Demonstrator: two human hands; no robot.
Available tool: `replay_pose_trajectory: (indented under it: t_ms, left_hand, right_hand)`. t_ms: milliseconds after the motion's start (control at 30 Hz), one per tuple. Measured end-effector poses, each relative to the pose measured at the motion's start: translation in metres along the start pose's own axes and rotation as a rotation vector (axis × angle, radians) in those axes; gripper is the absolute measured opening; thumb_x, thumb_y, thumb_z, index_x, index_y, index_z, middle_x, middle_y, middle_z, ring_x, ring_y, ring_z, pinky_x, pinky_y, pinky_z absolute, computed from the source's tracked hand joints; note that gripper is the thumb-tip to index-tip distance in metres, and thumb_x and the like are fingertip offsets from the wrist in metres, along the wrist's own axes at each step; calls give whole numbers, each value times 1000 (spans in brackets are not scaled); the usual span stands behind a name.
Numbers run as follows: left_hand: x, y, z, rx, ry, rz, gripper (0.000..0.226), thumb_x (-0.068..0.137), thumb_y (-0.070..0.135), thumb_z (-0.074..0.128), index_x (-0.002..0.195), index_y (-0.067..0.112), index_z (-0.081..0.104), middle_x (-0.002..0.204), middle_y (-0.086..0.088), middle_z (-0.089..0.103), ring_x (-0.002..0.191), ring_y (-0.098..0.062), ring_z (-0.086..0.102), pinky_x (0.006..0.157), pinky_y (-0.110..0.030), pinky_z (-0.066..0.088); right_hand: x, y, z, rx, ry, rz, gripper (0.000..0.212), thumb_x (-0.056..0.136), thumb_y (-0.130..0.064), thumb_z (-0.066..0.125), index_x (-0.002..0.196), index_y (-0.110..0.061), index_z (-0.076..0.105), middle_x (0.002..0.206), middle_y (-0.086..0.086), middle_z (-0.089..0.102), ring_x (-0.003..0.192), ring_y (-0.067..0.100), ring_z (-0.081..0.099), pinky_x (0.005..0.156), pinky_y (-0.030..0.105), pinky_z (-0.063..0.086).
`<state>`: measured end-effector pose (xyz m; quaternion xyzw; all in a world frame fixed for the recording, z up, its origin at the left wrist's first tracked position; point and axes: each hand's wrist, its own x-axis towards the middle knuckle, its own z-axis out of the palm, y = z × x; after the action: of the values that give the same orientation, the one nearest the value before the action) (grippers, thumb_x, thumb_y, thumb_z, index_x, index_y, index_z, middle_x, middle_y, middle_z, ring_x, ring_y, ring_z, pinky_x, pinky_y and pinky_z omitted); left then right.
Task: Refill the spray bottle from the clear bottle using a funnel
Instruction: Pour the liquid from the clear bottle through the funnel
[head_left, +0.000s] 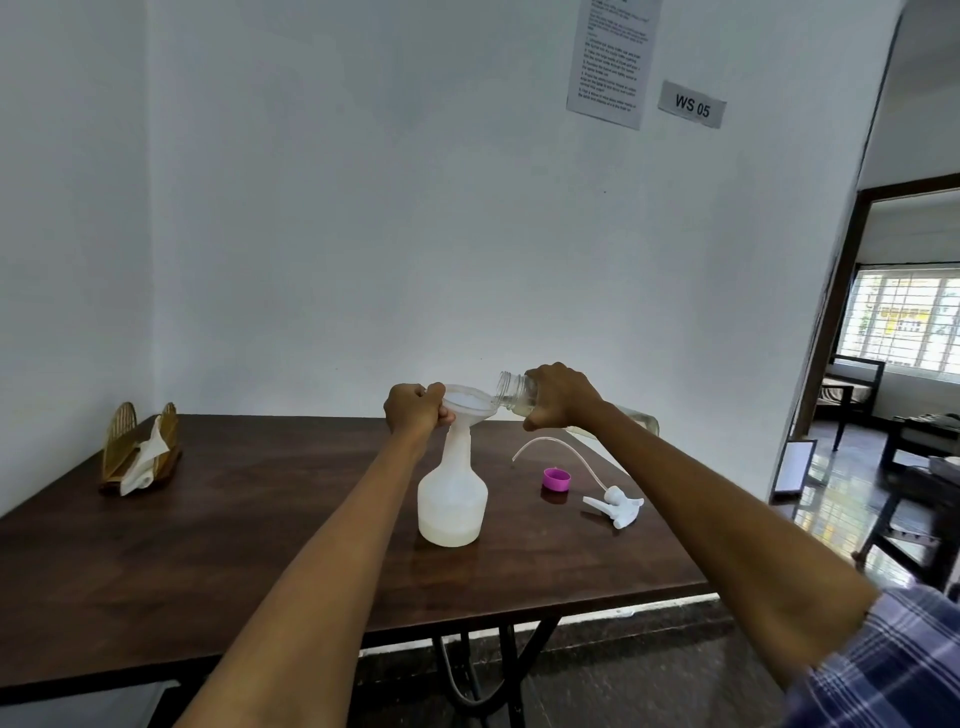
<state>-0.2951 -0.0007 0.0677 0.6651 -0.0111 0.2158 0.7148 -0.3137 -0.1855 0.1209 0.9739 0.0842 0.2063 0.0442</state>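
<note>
Table (208, 561), dark wood, carries everything. Spray bottle (453, 499), white translucent, stands upright approx mid-table, a bit twd the right edge; shallow layer of liquid at its bottom, head removed. Clear bottle (519, 395) is held tipped nearly horizontal above the table's far right part, open mouth at the rim of the funnel (467, 402), which sits w/ its stem in the spray bottle's neck. Some pale liquid shows in the clear bottle's lower side; can't tell if any is flowing. R hand (558, 397) wraps round the clear bottle's body, fingers curled over it. L hand (415, 410) is clenched on the funnel's left rim and the neck just below it, thumb and fingers pinching. Napkin holder (140, 454), woven, w/ white tissue in it, sits at the far left corner. Spray head (615, 504) w/ its long curved tube lies on its side near the right edge, apart from the bottle. Purple cap (557, 479) lies open side up btwn spray bottle and spray head.
</note>
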Motion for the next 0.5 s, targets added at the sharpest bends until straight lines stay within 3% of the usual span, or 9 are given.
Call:
replay_pose_trajectory:
  t_ms: [167,333,500]
  left_hand:
    - [-1,0,-1,18,-4,4,28,81,5,51,53,6,45,51,-8,52,27,-5,52,59,-25,51]
    - [-1,-1,0,15,0,5,31,81,5,51,51,6,44,50,-7,51,28,-5,52,64,-29,53]
    - [-2,-1,0,27,-4,22,28,81,5,50,54,6,45,50,-7,51,28,-4,52,57,-24,50]
  right_hand:
    - [-1,-1,0,5,4,1,49,66,-27,76,60,-25,27,81,1,51,77,21,46,62,27,34]
    - [-1,0,1,12,10,3,49,65,-27,75,60,-25,27,73,-2,48,76,21,46,62,27,33]
    - [-1,0,1,20,17,0,48,65,-26,75,60,-25,27,79,0,51,75,21,46,53,24,27]
